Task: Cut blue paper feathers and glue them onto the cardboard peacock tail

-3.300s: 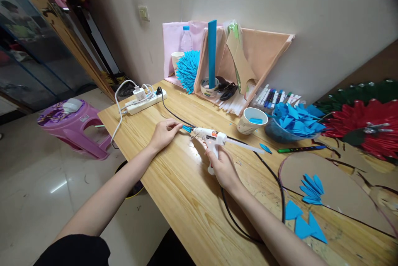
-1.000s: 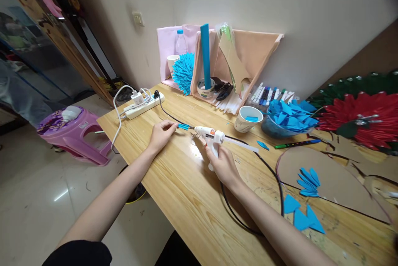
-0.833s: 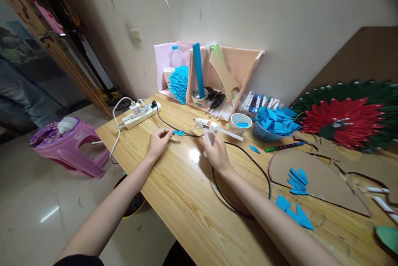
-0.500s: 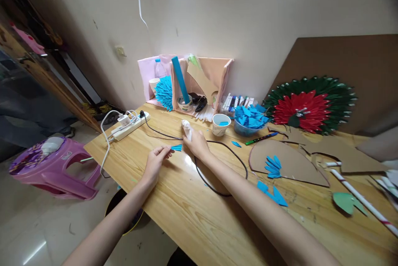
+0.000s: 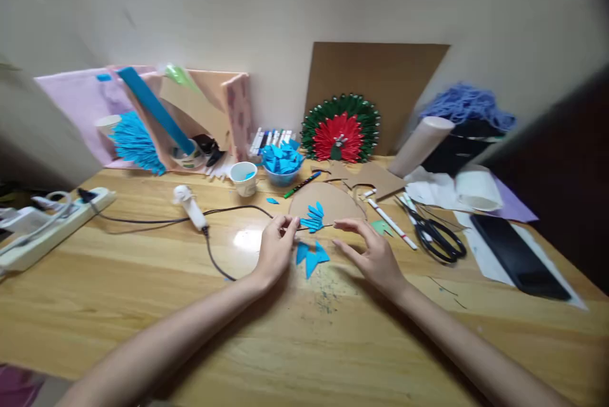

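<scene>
My left hand (image 5: 276,247) is pinched closed on a small folded blue paper petal (image 5: 303,222), at the lower edge of the rounded cardboard piece (image 5: 326,198). A fan of blue paper petals (image 5: 314,215) lies on that cardboard, right beside my left fingertips. My right hand (image 5: 370,253) hovers to the right of the fan, thumb and fingers apart, holding nothing. Between my hands are loose pointed blue paper pieces (image 5: 311,260) on the table. The white glue gun (image 5: 191,209) lies to the left, out of both hands, its black cord trailing across the wood.
Behind stand a paper cup (image 5: 244,182), a bowl of blue paper pieces (image 5: 281,169) and a red-and-green paper peacock fan (image 5: 340,131). On the right lie scissors (image 5: 440,239), a phone (image 5: 518,258) and a paper roll (image 5: 478,188). A power strip (image 5: 52,226) sits far left.
The view has swung right. My right hand has let go of the glue gun, now lying on the table, and opened. My left hand has moved right to the cardboard with the blue petal.
</scene>
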The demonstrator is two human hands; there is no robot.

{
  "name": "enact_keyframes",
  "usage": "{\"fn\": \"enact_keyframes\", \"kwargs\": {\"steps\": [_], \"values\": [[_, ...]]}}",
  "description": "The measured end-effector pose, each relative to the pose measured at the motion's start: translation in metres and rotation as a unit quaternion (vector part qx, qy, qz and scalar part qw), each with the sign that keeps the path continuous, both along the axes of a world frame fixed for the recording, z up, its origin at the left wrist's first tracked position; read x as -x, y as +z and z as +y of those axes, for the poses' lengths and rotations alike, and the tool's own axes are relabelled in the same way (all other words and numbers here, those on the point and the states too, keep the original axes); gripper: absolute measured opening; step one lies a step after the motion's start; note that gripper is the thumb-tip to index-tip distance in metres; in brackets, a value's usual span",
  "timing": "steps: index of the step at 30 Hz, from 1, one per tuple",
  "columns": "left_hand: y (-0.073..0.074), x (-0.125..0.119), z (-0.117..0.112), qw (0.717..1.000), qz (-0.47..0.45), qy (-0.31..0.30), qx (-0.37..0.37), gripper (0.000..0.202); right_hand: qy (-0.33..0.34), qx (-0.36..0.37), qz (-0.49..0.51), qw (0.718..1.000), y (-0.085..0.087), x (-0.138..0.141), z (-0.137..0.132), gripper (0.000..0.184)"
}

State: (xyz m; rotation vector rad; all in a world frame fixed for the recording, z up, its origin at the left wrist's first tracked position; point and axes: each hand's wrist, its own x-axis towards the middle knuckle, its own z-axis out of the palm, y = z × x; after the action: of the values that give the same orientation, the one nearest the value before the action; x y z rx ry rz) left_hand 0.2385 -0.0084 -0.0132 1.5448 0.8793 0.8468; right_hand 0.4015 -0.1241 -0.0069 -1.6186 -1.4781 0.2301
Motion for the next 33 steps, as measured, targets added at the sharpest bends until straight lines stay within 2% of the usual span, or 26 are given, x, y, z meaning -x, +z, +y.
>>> {"fn": "enact_keyframes", "kwargs": {"steps": [2,5,13,20,33], "values": [[-0.004,-0.023,-0.007,0.999,0.012,-0.015,-0.037,0.028,-0.025,-0.008,0.032,0.999,-0.005,-0.006,-0.006,0.030],[-0.007,-0.041,-0.013,0.995,0.026,-0.003,-0.094,0.026,-0.039,-0.008,0.089,0.995,-0.013,-0.010,-0.007,0.034],[-0.006,-0.041,-0.016,0.978,0.081,0.009,-0.190,0.023,-0.034,0.013,0.191,0.981,-0.026,-0.012,-0.004,0.032],[-0.007,-0.043,-0.016,0.976,0.086,-0.018,-0.199,0.019,-0.048,-0.006,0.232,0.971,-0.027,-0.012,-0.005,0.028],[-0.008,-0.044,-0.017,0.976,0.072,-0.031,-0.203,0.017,-0.066,-0.021,0.193,0.979,-0.025,-0.013,-0.006,0.016]]}}
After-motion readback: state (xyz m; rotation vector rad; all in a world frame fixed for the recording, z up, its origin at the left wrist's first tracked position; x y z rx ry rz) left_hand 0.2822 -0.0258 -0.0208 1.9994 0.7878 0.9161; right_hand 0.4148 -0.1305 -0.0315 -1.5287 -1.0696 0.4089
